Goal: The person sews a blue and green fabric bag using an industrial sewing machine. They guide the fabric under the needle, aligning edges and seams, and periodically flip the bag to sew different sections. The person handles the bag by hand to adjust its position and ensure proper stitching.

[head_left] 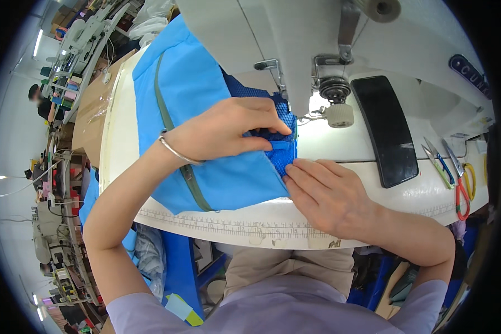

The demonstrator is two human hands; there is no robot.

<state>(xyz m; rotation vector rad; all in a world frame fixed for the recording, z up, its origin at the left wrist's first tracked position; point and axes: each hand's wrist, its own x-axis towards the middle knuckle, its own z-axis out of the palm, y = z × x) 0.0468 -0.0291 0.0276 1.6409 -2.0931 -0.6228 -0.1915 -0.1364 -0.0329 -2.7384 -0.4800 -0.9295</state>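
Observation:
A light blue fabric piece [192, 78] with a dark green zipper strip [167, 114] lies on the white sewing table. Darker blue mesh [245, 89] shows along its right side, close to the needle area of a sewing machine [300, 67]. My left hand [234, 128], a silver bangle at its wrist, rests on the fabric and pinches a fold over the mesh between thumb and fingers. My right hand [331, 195] presses its fingers together at the fabric's right edge, just in front of the machine's needle area, gripping that edge.
To the right a black phone [385, 131] lies on the table. Beyond it are small thread snips [440, 164] and red-handled scissors [459, 183]. A ruler strip [250, 228] runs along the table's front edge. Farther left stand other sewing machines [80, 39] and a person [42, 103].

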